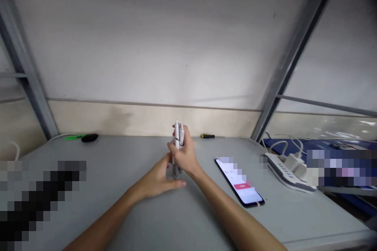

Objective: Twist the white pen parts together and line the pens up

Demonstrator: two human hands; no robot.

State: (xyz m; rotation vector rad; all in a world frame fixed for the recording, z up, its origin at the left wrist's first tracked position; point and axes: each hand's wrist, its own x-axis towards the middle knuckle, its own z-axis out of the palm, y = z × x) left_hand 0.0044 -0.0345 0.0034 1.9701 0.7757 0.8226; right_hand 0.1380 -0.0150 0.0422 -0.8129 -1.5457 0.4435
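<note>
My right hand [186,153] is closed around a small bunch of white pens [177,133], held upright above the middle of the grey table. Two pen tops stick up above its fingers; how many pens there are in all is hidden. My left hand [160,178] is open beside the lower ends of the pens. Its thumb stretches out to the right, in front of them, and the other fingers reach up toward my right hand, partly hidden. Whether the left fingers touch the pens I cannot tell.
On the grey table [118,219], a lit phone [243,184] lies to the right, near a white power strip [290,172] with plugs and cables. By the wall are a yellow-black screwdriver [207,136], a black rounded object [89,137] and a green item [74,137]. Metal posts flank the table.
</note>
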